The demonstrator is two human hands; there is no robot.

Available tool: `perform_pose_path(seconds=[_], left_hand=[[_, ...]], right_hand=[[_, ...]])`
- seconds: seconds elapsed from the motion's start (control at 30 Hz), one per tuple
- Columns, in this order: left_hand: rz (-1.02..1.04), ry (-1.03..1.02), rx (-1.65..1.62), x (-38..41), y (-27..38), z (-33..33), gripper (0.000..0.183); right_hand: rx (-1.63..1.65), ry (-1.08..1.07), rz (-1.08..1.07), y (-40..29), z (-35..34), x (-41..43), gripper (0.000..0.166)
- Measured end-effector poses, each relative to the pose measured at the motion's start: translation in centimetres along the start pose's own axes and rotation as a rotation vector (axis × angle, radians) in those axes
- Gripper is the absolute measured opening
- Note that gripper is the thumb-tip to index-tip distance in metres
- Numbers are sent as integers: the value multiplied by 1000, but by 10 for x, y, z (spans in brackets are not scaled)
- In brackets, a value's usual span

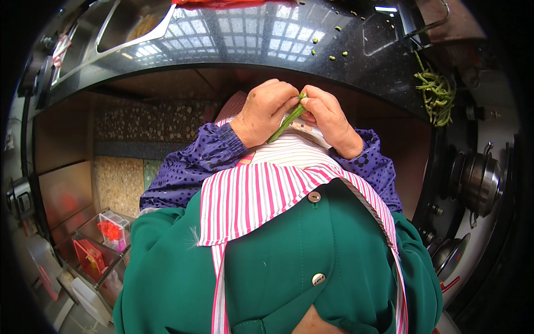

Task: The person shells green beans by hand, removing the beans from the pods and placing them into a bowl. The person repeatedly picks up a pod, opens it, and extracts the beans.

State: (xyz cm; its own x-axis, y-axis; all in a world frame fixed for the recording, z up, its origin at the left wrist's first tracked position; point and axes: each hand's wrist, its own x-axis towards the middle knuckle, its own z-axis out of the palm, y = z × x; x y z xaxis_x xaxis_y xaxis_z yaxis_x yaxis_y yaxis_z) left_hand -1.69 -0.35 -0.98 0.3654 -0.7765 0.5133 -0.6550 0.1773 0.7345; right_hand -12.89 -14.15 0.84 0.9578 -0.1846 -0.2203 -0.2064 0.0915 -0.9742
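Observation:
Both hands meet in front of the striped apron (240, 200), near the edge of the dark counter. My left hand (267, 110) is closed around the upper part of a green bean pod (288, 122), whose lower end slants down to the left. With thumb and fingertips, my right hand (327, 117) pinches the pod's top end. Part of the pod is hidden by the fingers. Several small green bean pieces (331, 57) lie scattered on the glossy counter (250, 46) beyond the hands. A pile of green beans (436, 96) rests at the counter's right side.
At the upper left is a metal sink (121, 31) set into the counter. A metal pot (479, 183) stands on the right, with a pan (450, 256) nearer to me. Red material (233, 3) lies along the far side. A clear-sided bin (89, 234) holding packets is at the lower left.

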Motion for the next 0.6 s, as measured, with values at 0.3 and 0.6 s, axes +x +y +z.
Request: perform_pose_path(seconds=[0.3, 0.6], left_hand=[[-177, 22, -120, -7, 4, 8, 3], [-69, -23, -112, -3, -1, 1, 7]], right_hand=[[116, -42, 60, -1, 5, -1, 15], [-3, -28, 17, -4, 1, -2, 17]])
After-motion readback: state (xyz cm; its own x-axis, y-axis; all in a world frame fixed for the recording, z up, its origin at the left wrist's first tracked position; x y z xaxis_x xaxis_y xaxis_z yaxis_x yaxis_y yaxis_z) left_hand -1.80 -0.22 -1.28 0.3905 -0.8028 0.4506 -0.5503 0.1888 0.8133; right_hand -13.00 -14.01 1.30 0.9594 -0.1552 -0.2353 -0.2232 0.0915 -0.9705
